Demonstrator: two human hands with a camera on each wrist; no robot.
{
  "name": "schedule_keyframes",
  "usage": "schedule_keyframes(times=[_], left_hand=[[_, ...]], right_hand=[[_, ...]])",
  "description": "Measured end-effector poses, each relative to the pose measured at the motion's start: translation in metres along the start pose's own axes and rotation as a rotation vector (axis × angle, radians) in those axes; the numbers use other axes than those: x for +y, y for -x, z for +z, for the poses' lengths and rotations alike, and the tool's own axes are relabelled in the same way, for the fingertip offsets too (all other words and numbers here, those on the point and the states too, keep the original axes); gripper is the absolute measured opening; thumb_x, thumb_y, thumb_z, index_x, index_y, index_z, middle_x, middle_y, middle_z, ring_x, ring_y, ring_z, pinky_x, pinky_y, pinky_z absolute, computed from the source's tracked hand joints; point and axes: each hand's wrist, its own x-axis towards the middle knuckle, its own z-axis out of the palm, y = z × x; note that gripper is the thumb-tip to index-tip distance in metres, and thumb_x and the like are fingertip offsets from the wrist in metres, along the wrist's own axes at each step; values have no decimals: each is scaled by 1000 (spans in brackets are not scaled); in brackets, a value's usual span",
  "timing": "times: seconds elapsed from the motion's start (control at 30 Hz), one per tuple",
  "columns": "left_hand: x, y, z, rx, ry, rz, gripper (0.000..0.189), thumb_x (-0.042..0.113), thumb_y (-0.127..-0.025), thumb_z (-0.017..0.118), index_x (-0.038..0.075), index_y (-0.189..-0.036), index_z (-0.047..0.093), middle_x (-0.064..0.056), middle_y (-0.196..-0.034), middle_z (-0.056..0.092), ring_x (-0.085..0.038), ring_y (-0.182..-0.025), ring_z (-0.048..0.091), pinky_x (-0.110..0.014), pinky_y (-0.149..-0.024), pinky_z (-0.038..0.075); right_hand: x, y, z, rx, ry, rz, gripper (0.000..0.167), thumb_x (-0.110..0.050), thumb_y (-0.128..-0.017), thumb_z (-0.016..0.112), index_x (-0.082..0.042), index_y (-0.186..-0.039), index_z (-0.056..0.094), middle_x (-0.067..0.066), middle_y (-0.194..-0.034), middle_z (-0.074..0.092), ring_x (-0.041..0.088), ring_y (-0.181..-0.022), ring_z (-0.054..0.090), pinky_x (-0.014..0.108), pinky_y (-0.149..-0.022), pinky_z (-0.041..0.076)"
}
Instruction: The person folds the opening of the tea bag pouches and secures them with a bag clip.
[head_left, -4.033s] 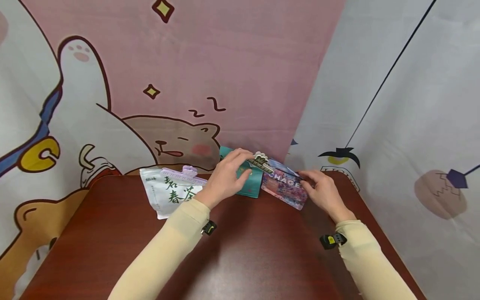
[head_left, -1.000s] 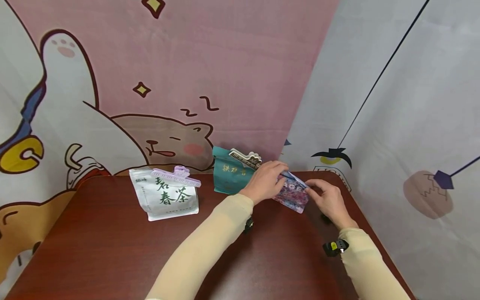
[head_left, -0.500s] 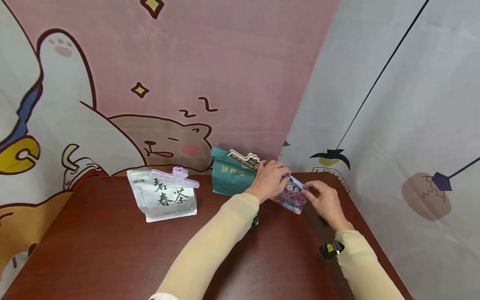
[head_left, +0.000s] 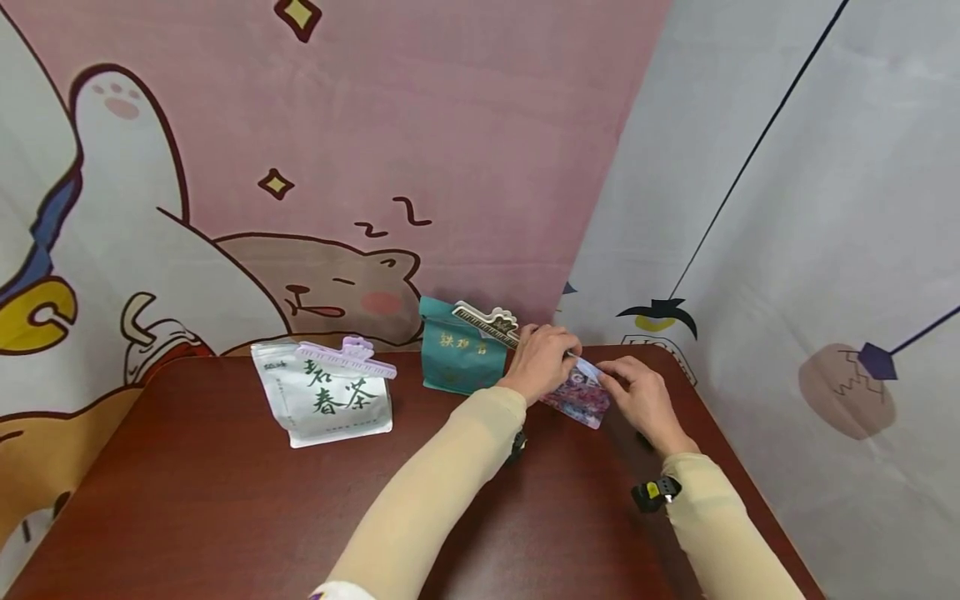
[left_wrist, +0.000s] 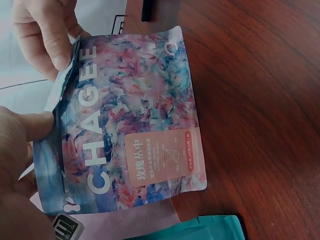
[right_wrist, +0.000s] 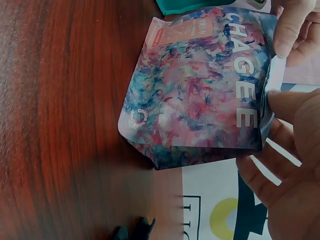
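A pouch with a pink-and-blue painted pattern and "CHAGEE" lettering [left_wrist: 130, 110] stands at the back right of the table. My left hand [head_left: 542, 360] pinches its top edge at one end, thumb in front. At the other end my right hand [head_left: 643, 400] pinches the same edge between thumb and fingers. The top edge is bent over, showing a pale strip [right_wrist: 275, 75]. Left of it stands a teal pouch [head_left: 461, 354], with a cream piano-keyboard clip [head_left: 486, 323] along its top, partly hidden by my left hand.
A white tea pouch [head_left: 330, 408] with a lilac clip [head_left: 348, 357] stands farther left on the dark red-brown table [head_left: 247, 508]. A small black object [right_wrist: 132, 230], kind unclear, lies near my right wrist. A printed cloth [head_left: 480, 150] hangs directly behind the pouches.
Four seconds ago my left hand was at the teal pouch; it has since moved right onto the patterned pouch. That pouch's top edge has become bent over. Both hands barely move in the last half second.
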Motion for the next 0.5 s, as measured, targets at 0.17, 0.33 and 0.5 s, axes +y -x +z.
schedule_keyframes(times=[0.17, 0.33, 0.5], left_hand=[[0, -1, 1, -41, -28, -4, 16, 30, -100, 71, 27, -113, 80, 10, -113, 70, -14, -111, 63, -39, -110, 39], [1, -1, 2, -76, -101, -13, 17, 36, -101, 69, 32, -113, 80, 12, -111, 68, -12, -105, 59, -36, -101, 39], [1, -1, 2, -95, -128, -17, 17, 41, -101, 67, 34, -111, 79, 13, -108, 68, -11, -102, 59, -36, -98, 38]], right_hand=[[0, -2, 3, -33, -29, 6, 15, -6, -96, 73, -3, -110, 76, 16, -110, 74, 33, -96, 69, 55, -84, 56], [0, -2, 8, 11, -1, -12, 10, -4, -95, 73, -2, -104, 75, 15, -102, 75, 30, -87, 69, 49, -76, 57], [2, -1, 12, 52, 27, -5, 4, -2, -94, 74, -3, -97, 72, 13, -95, 73, 26, -78, 66, 42, -68, 54]])
